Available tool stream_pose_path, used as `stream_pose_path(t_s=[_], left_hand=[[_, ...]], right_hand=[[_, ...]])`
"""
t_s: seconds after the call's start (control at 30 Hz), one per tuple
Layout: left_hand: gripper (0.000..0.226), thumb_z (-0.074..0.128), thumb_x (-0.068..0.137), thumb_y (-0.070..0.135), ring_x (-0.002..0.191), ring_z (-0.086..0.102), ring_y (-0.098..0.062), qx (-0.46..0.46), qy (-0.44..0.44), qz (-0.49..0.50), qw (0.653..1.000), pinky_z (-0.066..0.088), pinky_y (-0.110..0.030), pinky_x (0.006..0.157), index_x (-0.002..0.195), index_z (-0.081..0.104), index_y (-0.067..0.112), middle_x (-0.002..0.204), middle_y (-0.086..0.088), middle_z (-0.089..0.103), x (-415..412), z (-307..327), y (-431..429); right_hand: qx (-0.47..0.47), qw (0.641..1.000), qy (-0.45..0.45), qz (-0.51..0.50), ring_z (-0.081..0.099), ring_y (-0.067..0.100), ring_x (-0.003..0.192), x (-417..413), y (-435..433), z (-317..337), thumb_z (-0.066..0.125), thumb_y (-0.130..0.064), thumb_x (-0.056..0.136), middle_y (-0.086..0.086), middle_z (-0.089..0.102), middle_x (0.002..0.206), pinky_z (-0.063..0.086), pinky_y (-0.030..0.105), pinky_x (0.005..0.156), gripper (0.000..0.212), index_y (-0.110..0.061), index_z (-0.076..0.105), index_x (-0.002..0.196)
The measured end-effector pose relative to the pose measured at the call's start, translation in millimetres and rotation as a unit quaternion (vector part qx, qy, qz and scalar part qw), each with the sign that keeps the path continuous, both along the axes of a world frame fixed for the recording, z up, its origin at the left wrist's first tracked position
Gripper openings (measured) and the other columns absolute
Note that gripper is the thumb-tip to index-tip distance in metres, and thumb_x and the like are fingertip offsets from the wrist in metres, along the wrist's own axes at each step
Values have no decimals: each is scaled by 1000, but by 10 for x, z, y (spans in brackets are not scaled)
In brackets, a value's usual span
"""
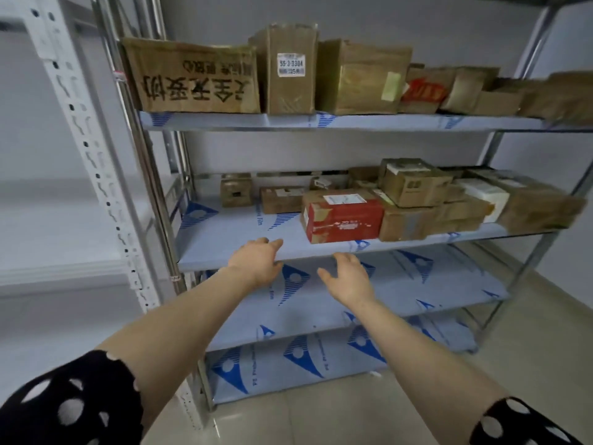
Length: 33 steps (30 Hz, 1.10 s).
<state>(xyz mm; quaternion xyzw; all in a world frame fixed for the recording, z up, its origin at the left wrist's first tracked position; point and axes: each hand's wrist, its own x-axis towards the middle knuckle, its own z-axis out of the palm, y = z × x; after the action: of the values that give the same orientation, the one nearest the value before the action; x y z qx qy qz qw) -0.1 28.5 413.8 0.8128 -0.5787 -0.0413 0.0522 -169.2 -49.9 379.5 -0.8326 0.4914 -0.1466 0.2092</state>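
Both my arms reach forward toward a metal shelf rack. My left hand (256, 260) is at the front edge of the middle shelf (224, 232), fingers relaxed and holding nothing. My right hand (348, 277) hovers just below that edge, fingers spread and empty. A red box (345, 220) with a white label stands on the middle shelf, to the right of and beyond both hands. Several brown cardboard boxes (414, 187) are stacked beside and behind it.
The top shelf (353, 122) carries a row of cardboard boxes, including a large printed one (195, 78) at the left. Two lower shelves (401, 284) covered in blue-printed film hold nothing visible. A white slotted upright (86, 149) stands at left. Tiled floor lies at right.
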Motion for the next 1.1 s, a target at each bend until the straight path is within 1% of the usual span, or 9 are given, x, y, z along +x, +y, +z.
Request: stream_pose_path(t_s=[0.13,0.2,0.43,0.5,0.63,0.87,0.97,1.03,1.1], left_hand=[[55,44,99,33,133,37,-30,-10,23,-10,1000,36,-40,107,149,27,18,148,-11,37,56,-6,-739],[54,43,100,33,133,39,-28,-23,46,-13,999,36,-37,106,149,28,17,148,-11,38,75,-22,-1100],[46,39,101,38,118,54,-29,-49,112,38,992,43,-34,90,137,46,11,133,-13,55,236,-133,-2316],[40,42,100,36,111,57,-29,-51,146,71,985,44,-33,84,128,52,10,124,-12,60,264,-188,-2607],[33,49,96,37,104,61,-27,-62,211,131,967,49,-35,87,116,58,13,115,-9,65,207,-341,-2998],[23,49,98,28,103,61,-24,-95,254,221,937,48,-32,83,116,54,14,113,-6,64,78,-414,-3172],[23,48,98,31,95,62,-21,-102,243,250,932,49,-31,78,114,54,16,109,-6,64,53,-420,-3146],[25,48,98,31,95,61,-23,-99,225,278,928,49,-31,78,117,53,14,109,-8,64,71,-435,-3038],[29,49,97,32,98,63,-27,-102,211,305,923,52,-36,84,119,52,13,110,-9,65,103,-463,-2875]], right_hand=[[1,1000,-11,-25,46,30,124,-74,-698,50,47,-37,97,12,37,143,40,38,103,53,-7,39,139],[-10,999,-2,-39,43,30,128,-70,-1096,49,46,-35,98,12,39,143,37,37,105,52,-6,39,140],[-24,997,26,-65,51,31,117,78,-2401,-14,44,-31,97,13,57,125,41,37,100,35,-8,52,122],[-29,996,37,-74,48,30,121,83,-2685,-31,43,-33,98,12,56,127,36,39,106,37,-10,50,125],[-9,994,69,-82,39,29,133,83,-3121,-84,39,-38,99,10,49,138,19,46,116,48,-14,37,140],[-15,996,84,-41,44,25,129,99,-3634,-184,40,-42,97,4,59,127,6,48,119,38,-20,50,126],[-34,997,62,-25,47,25,126,138,-3580,-131,42,-43,97,5,58,126,14,42,116,42,-20,48,132],[-29,998,47,0,49,27,122,172,-3518,-142,43,-43,97,8,56,127,26,41,111,45,-20,45,135],[-3,1000,14,27,54,28,115,201,-3429,-156,44,-41,97,10,51,129,40,40,102,45,-21,42,137]])
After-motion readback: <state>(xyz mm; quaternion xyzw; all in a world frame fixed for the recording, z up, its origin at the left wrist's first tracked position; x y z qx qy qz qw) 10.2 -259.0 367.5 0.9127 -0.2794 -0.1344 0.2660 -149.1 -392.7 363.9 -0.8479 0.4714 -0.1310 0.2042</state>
